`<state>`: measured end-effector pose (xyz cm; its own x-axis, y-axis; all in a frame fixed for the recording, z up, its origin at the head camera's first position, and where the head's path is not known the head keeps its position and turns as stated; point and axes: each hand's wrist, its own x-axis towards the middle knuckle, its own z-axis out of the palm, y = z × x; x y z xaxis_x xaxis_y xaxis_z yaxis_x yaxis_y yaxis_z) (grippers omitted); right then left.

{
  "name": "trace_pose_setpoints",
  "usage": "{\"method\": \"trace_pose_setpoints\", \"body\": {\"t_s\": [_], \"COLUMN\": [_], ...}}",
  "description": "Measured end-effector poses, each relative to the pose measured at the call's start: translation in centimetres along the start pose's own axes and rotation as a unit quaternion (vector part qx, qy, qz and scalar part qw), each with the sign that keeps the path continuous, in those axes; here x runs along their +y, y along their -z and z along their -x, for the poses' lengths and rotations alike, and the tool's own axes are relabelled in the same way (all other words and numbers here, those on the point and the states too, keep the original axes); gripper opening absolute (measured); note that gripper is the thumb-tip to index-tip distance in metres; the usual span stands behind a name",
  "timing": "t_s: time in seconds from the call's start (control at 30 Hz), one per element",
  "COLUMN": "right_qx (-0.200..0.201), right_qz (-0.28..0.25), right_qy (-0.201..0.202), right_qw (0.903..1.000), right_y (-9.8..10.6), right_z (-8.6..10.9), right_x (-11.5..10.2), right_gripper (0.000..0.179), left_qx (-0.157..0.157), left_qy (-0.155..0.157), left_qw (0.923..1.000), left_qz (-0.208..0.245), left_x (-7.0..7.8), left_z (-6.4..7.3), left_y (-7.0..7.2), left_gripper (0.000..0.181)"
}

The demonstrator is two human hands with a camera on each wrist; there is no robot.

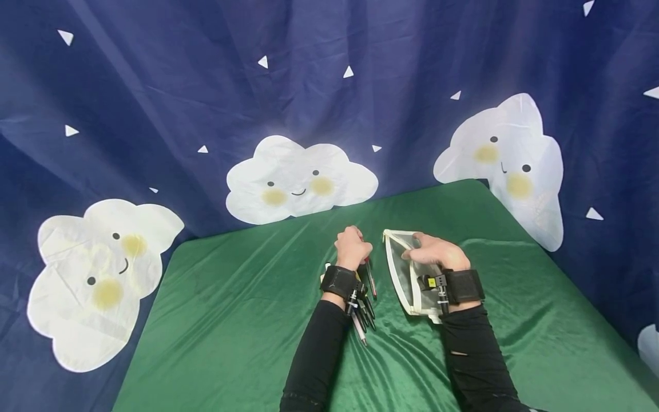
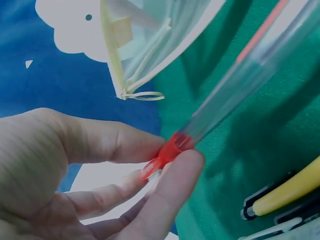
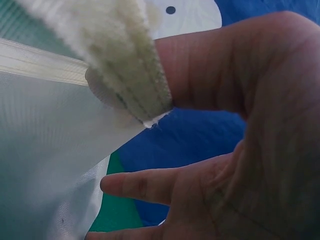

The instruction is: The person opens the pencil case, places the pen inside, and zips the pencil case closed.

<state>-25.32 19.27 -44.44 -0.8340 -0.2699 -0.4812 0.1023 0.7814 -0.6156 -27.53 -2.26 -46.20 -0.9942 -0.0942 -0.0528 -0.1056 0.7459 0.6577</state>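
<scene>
Thumb and fingertips of my left hand (image 1: 352, 247) pinch a clear-barrelled pen (image 2: 220, 102) by its red end, as the left wrist view shows. The pen slants away over the green cloth. To the right, a pale mesh zipper pouch (image 1: 396, 277) stands with its mouth spread wide. My right hand (image 1: 437, 252) holds the pouch at its far-side edge, thumb tucked inside the mouth and the other fingers along the outside. In the right wrist view, a fabric edge strip (image 3: 125, 75) crosses over the thumb and hides part of it.
Several pens (image 1: 366, 315) lie in a bunch beneath my left wrist, partly hidden by it. Among them is one with a yellow barrel (image 2: 290, 186). Green cloth (image 1: 231, 320) covers the table, and a blue curtain (image 1: 319, 103) with white clouds hangs behind.
</scene>
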Motion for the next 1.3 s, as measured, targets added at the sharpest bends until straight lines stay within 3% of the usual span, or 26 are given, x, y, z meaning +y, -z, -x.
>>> {"method": "trace_pose_setpoints", "body": {"t_s": [0.33, 0.73, 0.97, 1.3], "right_qx": [-0.002, -0.016, -0.01, -0.003], "right_qz": [0.002, -0.014, -0.013, -0.013], "right_qy": [0.003, -0.005, 0.002, -0.002], "right_qw": [1.0, 0.9998, 0.9999, 0.9999], "right_y": [0.0, -0.1, 0.1, 0.0], "right_z": [-0.2, -0.1, 0.0, -0.3], "right_x": [0.1, 0.0, 0.3, 0.5], "right_gripper": [0.09, 0.091, 0.091, 0.091], "left_qx": [0.058, 0.118, 0.152, 0.169], "left_qy": [-0.001, -0.004, -0.021, -0.003], "left_qw": [0.9967, 0.9848, 0.9752, 0.9564], "left_qz": [0.057, 0.127, 0.159, 0.238], "left_x": [0.2, 1.2, 1.4, 1.4], "left_z": [0.3, 0.7, 1.1, 1.4], "left_y": [0.7, 1.0, 0.1, -1.9], "left_gripper": [0.024, 0.032, 0.033, 0.031]}}
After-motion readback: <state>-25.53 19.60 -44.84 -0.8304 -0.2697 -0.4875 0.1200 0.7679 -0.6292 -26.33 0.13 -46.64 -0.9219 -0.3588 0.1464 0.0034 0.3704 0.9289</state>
